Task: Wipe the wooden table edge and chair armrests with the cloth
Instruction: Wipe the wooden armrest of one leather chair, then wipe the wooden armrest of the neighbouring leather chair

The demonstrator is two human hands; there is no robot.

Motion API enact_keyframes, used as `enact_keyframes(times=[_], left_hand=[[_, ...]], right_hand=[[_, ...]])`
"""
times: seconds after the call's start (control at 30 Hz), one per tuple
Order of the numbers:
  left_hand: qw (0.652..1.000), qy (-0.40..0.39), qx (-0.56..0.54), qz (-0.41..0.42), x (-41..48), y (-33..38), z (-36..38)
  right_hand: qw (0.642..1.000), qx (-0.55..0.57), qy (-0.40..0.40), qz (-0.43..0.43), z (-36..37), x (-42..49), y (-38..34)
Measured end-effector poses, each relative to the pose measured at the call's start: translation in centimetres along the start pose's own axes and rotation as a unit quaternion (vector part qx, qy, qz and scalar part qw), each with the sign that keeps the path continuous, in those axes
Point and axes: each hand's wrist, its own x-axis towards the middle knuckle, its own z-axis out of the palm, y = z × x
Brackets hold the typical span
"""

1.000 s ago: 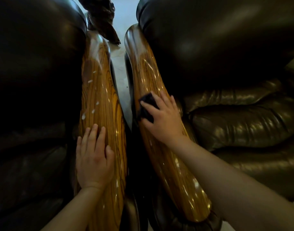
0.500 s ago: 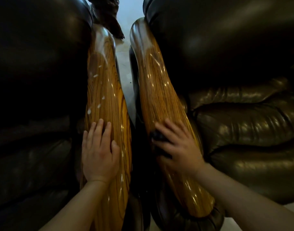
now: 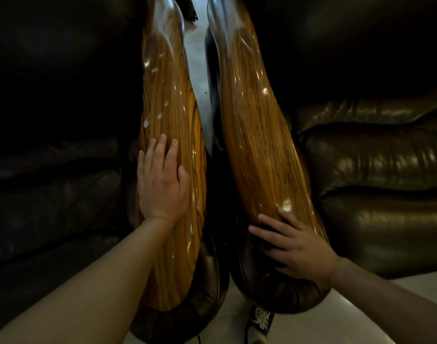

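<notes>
- Two glossy wooden armrests with strong grain are seen side by side from above, belonging to two dark leather chairs placed close together.
- The left armrest (image 3: 170,135) is touched by the left hand (image 3: 162,184), which is laid flat on the wood with the fingers stretched out and close together; nothing is gripped by it.
- A few small pale spots (image 3: 153,95) are scattered on the left armrest beyond the fingertips.
- The right armrest (image 3: 257,135) is touched near its front end by the right hand (image 3: 296,247), with fingers spread and bent over the inner edge of the wood.
- A dark cloth (image 3: 267,247) is pressed under the right hand's fingers against the inner side of the right armrest; it is mostly hidden and hard to tell from the dark leather below.
- Dark brown leather cushions (image 3: 376,175) are seen to the right of the right armrest, and darker leather (image 3: 53,194) to the left of the left one.
- A pale floor (image 3: 197,70) is visible in the narrow gap between the two armrests.
- A dark shoe with white laces (image 3: 259,321) is seen on the floor below the right armrest.
</notes>
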Motion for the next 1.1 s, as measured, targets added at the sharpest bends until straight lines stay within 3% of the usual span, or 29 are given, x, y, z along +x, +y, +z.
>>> enact_keyframes(times=[0.2, 0.43, 0.67, 0.83, 1.0, 1.1], left_hand=[[0.999, -0.013, -0.038, -0.005, 0.0, 0.0, -0.6], [0.999, -0.012, -0.023, 0.028, -2.7, -2.2, -0.5], [0.999, -0.009, -0.015, 0.027, -2.8, -2.8, 0.0], [0.999, -0.007, -0.025, 0.026, -2.7, -2.8, -0.2], [0.999, -0.009, -0.018, 0.031, -2.6, -2.7, -0.3], [0.999, -0.019, -0.017, 0.028, -2.6, -2.6, -0.3]], right_hand=[[0.975, 0.023, 0.154, 0.161, -4.0, 11.0, 6.9], [0.893, 0.073, 0.248, 0.369, -8.4, 20.3, 12.7], [0.853, 0.235, 0.332, 0.326, -11.3, 27.9, 9.8], [0.929, 0.169, 0.204, 0.257, -10.5, 31.7, 8.5], [0.909, 0.200, 0.207, 0.300, -7.5, 27.5, 4.8], [0.932, 0.171, 0.176, 0.267, -6.4, 25.8, 3.2]])
